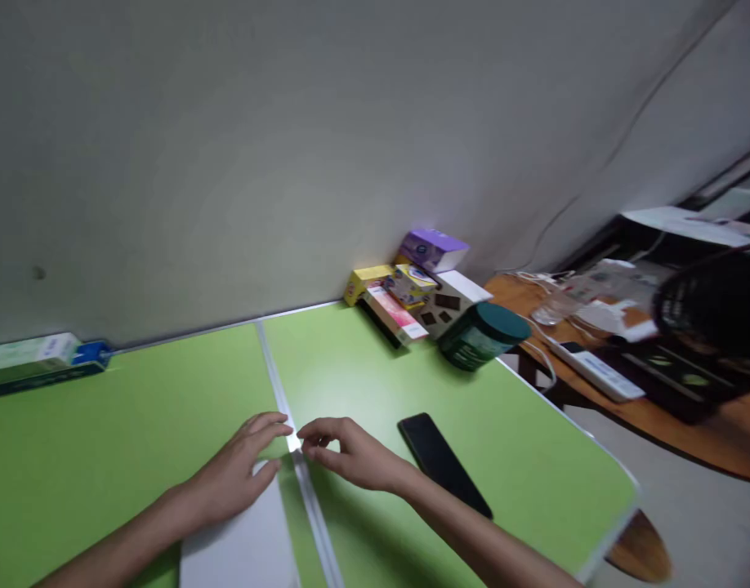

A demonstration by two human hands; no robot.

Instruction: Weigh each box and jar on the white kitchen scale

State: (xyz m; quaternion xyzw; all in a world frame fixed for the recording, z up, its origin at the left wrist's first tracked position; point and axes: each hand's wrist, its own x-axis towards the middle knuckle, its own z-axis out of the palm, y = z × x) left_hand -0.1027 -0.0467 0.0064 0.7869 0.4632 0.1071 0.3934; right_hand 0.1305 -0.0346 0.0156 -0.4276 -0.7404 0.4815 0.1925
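My left hand (243, 465) reaches over the far edge of a pale, flat, rectangular object (243, 539), which may be a closed laptop or a pad. Its fingers are stretched forward, with the thumb apart from them, and nothing shows in its grasp. Just across a light seam strip (314, 510) in the green table (185, 408), my right hand (347, 453) has thumb and fingertips curled together in a pinch. A small bright patch lies on the strip between both hands; whether it is an object or a reflection, I cannot make out. A black phone (445, 465) lies right of my right hand.
Small boxes (396, 314) and a purple box (433, 249) stand against the wall, beside a dark green tub (485, 335). More boxes (44, 359) sit at far left. On the right, a wooden table (669, 425) holds a power strip (601, 371) and cables.
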